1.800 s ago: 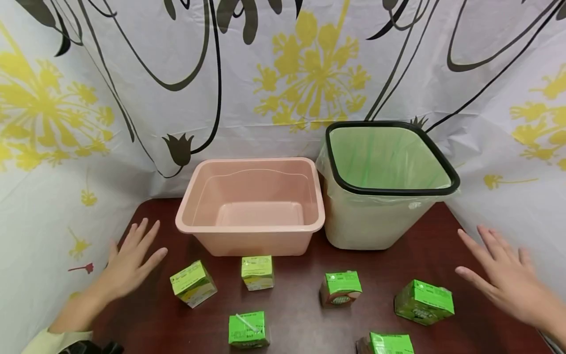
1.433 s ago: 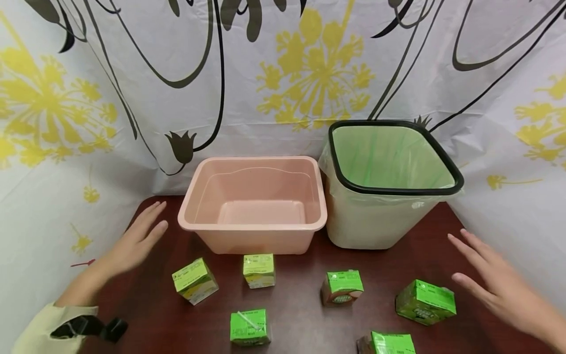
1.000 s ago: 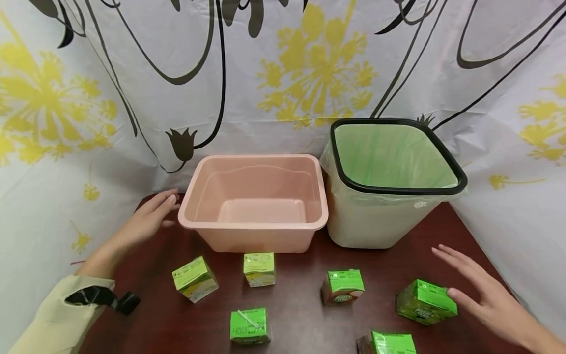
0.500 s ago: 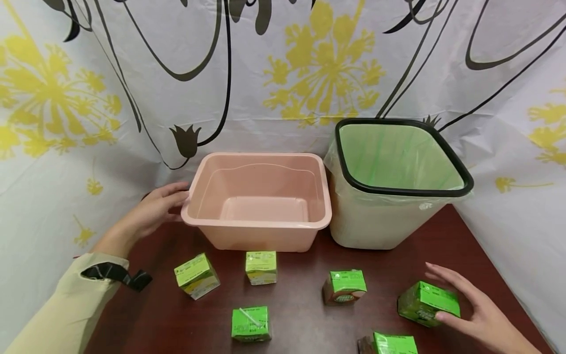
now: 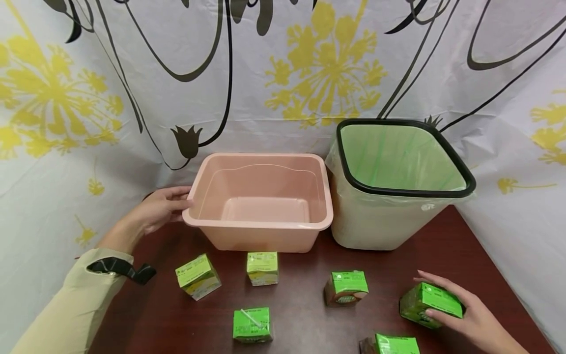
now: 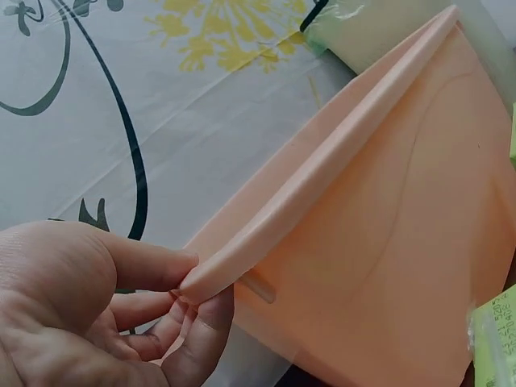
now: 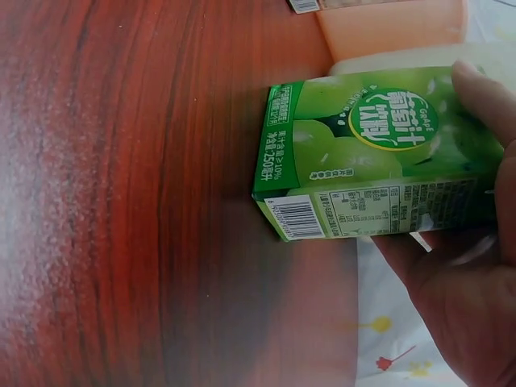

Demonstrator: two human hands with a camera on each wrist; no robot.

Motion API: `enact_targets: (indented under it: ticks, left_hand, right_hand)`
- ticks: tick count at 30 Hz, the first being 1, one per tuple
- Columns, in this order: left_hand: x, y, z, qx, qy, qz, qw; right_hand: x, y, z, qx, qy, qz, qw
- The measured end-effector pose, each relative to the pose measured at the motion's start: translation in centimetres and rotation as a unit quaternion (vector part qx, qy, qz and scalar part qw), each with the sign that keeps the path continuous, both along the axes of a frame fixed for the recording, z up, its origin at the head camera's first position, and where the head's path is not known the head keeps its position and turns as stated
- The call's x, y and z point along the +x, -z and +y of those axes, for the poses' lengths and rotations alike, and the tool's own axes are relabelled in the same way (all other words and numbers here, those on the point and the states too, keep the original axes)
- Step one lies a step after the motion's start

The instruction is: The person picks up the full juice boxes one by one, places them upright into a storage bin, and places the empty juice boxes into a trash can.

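My left hand [image 5: 161,206] pinches the left rim of a pink plastic basin [image 5: 261,238]; the left wrist view shows thumb and fingers [image 6: 211,322] closed over the rim. On the right, my right hand [image 5: 470,314] holds a green grape juice carton [image 5: 431,302], thumb on the near face and fingers behind it. The right wrist view shows the grape juice carton [image 7: 347,153] close up, with grapes printed on its side. A brown-sided juice carton with a green top [image 5: 347,287] stands left of it, and another green-topped carton [image 5: 395,344] is cut off by the bottom edge.
A lined bin [image 5: 367,221] with a black rim stands right of the basin. Two yellow-green cartons, one angled [image 5: 198,276] and one straight [image 5: 262,268], stand before the basin. A green carton with a straw [image 5: 252,324] is nearer. Patterned cloth [image 5: 265,98] hangs around the table.
My left hand has moved forward and right from beside the table edge onto the basin rim. My right hand has come down and left and taken hold of the grape juice carton.
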State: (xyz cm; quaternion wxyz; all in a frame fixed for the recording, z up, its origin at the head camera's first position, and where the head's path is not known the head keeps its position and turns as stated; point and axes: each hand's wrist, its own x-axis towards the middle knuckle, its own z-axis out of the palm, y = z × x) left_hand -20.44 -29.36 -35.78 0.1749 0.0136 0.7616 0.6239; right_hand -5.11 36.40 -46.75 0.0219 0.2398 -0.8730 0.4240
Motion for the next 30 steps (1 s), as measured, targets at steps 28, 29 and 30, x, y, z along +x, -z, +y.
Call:
enact_targets:
  ticks: [28, 29, 30]
  left_hand:
    - [-0.4, 0.0, -0.3, 0.048, 0.014, -0.039, 0.998]
    - [-0.4, 0.0, -0.3, 0.047, 0.012, -0.04, 0.9981]
    - [-0.4, -0.1, -0.3, 0.047, 0.012, -0.039, 0.998]
  right_hand:
    - [-1.2, -5.2, -1.4, 0.021, 0.037, 0.012, 0.999]
    - [-1.3, -5.7, -1.5, 0.02, 0.037, 0.011, 0.999]
    - [-1.5, -6.2, -1.6, 0.021, 0.037, 0.013, 0.999]
